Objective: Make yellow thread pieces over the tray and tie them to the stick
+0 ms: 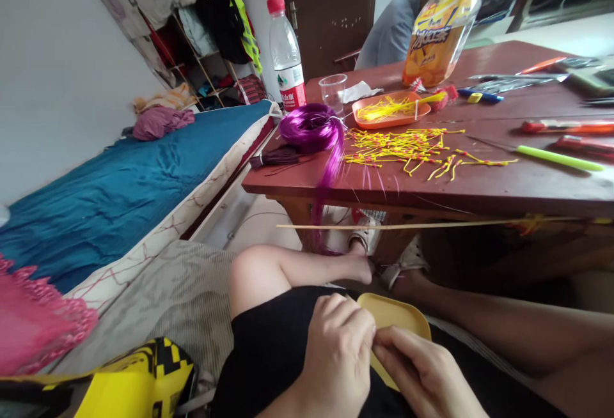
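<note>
My left hand (338, 348) and my right hand (425, 370) meet over my lap at the bottom of the view, fingertips pinched together on something too small to make out. Both rest over a yellow tray (398, 316) lying on my black shorts. A thin pale stick (422, 224) runs across at the table's edge. On the red-brown table (480, 188) lie a bundle of purple fibre (311, 129), its strands hanging over the edge, and several scattered yellow strips (412, 149).
An orange tray (391, 110) of yellow strips, a clear cup (332, 92), a water bottle (286, 54), an orange drink bottle (441, 25) and cutters (566, 127) stand on the table. Another person (393, 28) sits behind it. A blue-covered bed (119, 181) lies left.
</note>
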`<action>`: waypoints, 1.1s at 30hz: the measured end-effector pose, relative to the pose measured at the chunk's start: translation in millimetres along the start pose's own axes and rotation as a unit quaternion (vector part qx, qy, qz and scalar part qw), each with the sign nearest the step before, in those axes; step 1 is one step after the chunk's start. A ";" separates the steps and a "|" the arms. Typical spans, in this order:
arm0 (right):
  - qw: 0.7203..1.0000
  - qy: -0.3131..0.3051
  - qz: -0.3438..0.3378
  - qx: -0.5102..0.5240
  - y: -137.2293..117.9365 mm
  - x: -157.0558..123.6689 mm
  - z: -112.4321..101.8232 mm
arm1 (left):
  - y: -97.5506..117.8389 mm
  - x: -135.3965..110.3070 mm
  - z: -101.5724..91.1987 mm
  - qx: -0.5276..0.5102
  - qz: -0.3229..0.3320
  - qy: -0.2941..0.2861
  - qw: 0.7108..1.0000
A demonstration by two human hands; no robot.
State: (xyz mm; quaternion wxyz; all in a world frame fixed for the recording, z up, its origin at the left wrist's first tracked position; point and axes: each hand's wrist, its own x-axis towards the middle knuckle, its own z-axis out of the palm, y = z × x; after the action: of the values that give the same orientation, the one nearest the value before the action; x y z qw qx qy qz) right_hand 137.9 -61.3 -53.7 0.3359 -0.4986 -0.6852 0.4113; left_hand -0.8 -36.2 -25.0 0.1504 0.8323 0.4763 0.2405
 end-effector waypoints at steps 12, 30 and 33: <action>0.992 -0.006 0.086 0.095 13.0 -6.8 1.3 | -2.3 2.9 -0.2 -0.197 -0.173 -0.176 0.949; 0.988 0.042 0.062 0.136 -8.8 -6.8 -6.6 | -6.2 -14.1 12.1 -0.605 -0.290 -0.145 0.727; 0.992 0.031 0.056 0.110 -6.0 -7.8 -11.7 | -9.6 -14.2 11.9 -0.607 -0.295 -0.164 0.720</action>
State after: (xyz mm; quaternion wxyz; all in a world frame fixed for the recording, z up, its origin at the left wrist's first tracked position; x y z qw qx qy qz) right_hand 147.9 -67.1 -43.6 0.3866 -0.5087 -0.5960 0.4864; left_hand -7.4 -43.9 -43.2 0.7623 0.4067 0.4174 0.2815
